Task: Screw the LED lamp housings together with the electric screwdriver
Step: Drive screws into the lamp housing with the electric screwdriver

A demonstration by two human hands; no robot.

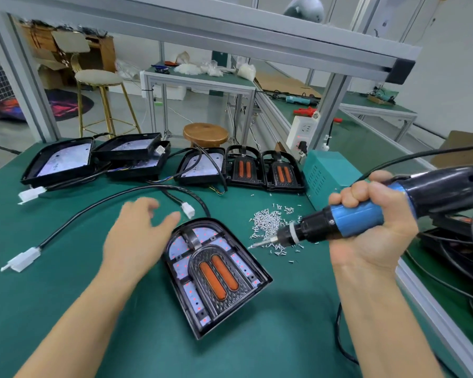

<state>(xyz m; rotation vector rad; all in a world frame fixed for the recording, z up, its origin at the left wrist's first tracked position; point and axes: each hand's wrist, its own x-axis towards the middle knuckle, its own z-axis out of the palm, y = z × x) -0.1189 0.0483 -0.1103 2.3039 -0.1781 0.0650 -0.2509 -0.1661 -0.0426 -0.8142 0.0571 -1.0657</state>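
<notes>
the grip of the right hand [372, 214] is a full fist wrapped around the blue barrel of the electric screwdriver [347, 222], whose bit points left and slightly down at the near edge of the pile of loose screws [271, 225], not yet over any hole. the left hand [137, 236] is wide, fingers spread and motion-blurred, just beside the upper left corner of the lamp housing [216, 276]; whether it touches the rim i cannot tell. that housing lies flat on the green surface [66, 296] between the two forearms, lens side up, with two orange strips in a dark arched insert and a white led board dotted red around them. it looks like rigid moulded plastic, light and likely to slide on the mat under the push of the driver, so i judge it best pinned from above by the black outer rim, with fingers kept off the led board and the insert. its black cable [99, 208] runs off to the left to a white connector [22, 261]. more housings [63, 160] sit in a row at the far edge, two of them with inserts fitted, beside a teal power box [322, 173]. the screws are tiny and will scatter easily; picking one up on the bit seems the next need.
</notes>
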